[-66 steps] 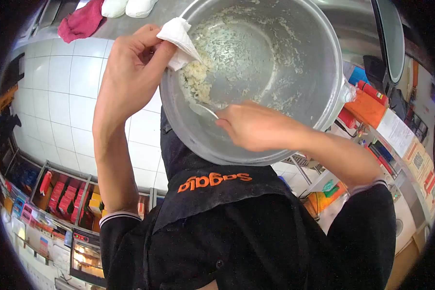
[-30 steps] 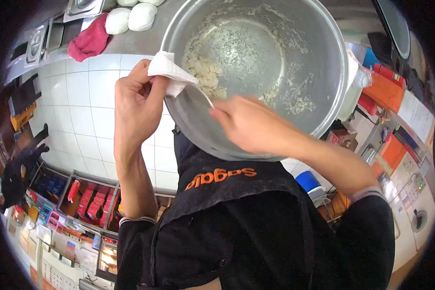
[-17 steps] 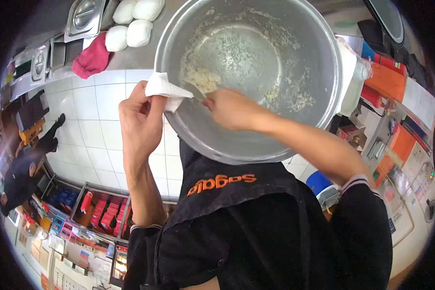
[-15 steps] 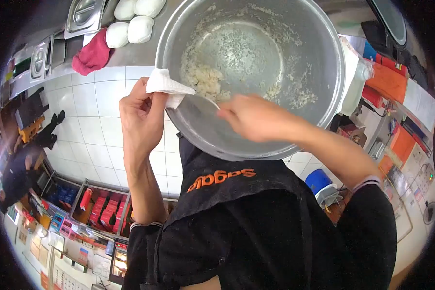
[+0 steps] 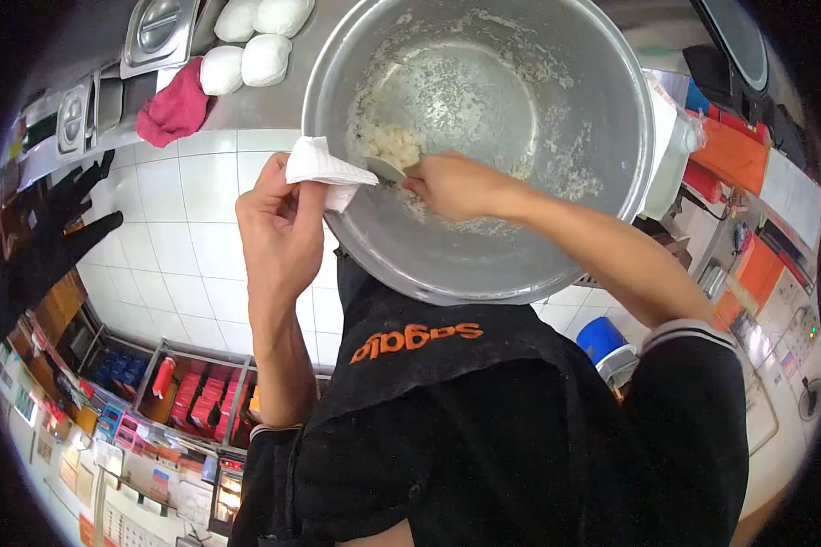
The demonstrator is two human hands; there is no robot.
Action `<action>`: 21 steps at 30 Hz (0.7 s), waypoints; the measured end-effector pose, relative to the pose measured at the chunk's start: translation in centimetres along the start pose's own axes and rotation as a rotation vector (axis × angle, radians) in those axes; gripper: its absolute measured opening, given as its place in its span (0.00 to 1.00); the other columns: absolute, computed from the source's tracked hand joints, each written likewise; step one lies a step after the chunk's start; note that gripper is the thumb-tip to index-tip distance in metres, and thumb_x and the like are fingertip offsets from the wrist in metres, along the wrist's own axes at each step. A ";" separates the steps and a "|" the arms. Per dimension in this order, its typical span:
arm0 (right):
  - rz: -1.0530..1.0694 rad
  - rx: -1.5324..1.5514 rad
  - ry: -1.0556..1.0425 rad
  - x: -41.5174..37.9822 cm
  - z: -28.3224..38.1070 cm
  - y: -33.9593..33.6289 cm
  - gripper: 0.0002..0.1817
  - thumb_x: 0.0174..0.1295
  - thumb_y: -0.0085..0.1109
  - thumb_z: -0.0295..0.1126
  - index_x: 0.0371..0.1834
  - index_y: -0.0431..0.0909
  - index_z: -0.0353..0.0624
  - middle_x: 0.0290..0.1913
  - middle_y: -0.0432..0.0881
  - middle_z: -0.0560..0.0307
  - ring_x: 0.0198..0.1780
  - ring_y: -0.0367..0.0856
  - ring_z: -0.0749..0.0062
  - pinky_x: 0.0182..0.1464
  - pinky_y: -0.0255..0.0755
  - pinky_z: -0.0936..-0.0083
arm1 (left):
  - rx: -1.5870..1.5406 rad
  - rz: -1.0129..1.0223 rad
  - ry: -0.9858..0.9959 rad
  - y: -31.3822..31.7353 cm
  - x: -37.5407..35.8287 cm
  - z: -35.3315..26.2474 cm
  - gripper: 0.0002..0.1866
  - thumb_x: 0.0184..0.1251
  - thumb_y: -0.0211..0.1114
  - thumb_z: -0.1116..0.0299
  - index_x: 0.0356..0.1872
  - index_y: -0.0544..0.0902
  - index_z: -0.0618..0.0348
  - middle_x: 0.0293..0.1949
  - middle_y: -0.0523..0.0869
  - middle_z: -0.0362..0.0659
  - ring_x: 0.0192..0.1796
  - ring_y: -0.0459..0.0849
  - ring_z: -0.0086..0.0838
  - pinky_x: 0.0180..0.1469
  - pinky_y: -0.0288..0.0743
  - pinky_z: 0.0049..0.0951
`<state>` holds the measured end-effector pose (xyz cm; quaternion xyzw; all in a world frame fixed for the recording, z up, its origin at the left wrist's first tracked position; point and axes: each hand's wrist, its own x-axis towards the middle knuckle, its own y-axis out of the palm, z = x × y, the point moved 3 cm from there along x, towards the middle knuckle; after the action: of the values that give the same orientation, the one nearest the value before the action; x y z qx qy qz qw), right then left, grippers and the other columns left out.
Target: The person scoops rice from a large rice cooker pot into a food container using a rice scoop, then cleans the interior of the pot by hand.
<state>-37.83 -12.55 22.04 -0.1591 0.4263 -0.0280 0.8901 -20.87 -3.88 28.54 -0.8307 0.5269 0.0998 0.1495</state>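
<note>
A large metal pot [image 5: 602, 118] tilts toward me, with rice grains stuck to its wall and base. A clump of cooked rice [image 5: 394, 141] lies at its left side. My right hand [image 5: 461, 187] reaches inside, closed around the handle of a pale rice paddle [image 5: 388, 170]. The paddle's blade is against the pot wall just below the clump; its handle is hidden in my fingers. At the pot's left rim, my left hand [image 5: 283, 219] pinches a folded white cloth [image 5: 324, 169] against the edge.
Several white wrapped bundles [image 5: 265, 59] and a dark red cloth [image 5: 175, 105] lie on the steel counter [image 5: 255, 105] to the left, beside lidded metal containers [image 5: 160, 32]. A blue bucket [image 5: 600, 339] stands low on the right. Another person's dark-clothed legs [image 5: 73, 237] are at far left.
My right hand has moved slightly up and left with the paddle, toward the rice clump. The pot and my left hand have shifted a little right. The other person has come closer at left.
</note>
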 end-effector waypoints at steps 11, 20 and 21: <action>-0.117 0.022 -0.100 -1.6 -1.1 -2.1 0.16 0.68 0.45 0.33 0.44 0.80 0.34 0.37 0.82 0.35 0.40 0.82 0.44 0.45 0.72 0.53 | -0.012 0.002 -0.015 -0.1 0.1 0.7 0.06 0.66 0.58 0.80 0.36 0.83 0.72 0.33 0.78 0.39 0.34 0.74 0.15 0.33 0.66 0.17; -0.227 -0.493 0.148 3.3 2.2 -4.1 0.21 0.62 0.46 0.24 0.59 0.72 0.40 0.39 0.84 0.41 0.42 0.84 0.49 0.43 0.78 0.59 | -0.050 -0.041 0.007 1.0 0.3 0.1 0.06 0.65 0.59 0.81 0.37 0.84 0.70 0.34 0.78 0.39 0.32 0.75 0.16 0.33 0.67 0.17; -0.118 -0.498 0.082 1.5 2.6 -2.6 0.20 0.61 0.46 0.24 0.58 0.73 0.39 0.39 0.84 0.40 0.42 0.84 0.49 0.43 0.79 0.59 | -0.050 -0.043 0.001 0.9 0.0 0.3 0.06 0.65 0.59 0.81 0.37 0.84 0.70 0.34 0.78 0.39 0.32 0.75 0.16 0.33 0.67 0.17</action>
<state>-34.65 -14.62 23.22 -0.3967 0.4458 0.0194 0.8022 -21.71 -4.15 28.12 -0.8453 0.5064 0.1094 0.1306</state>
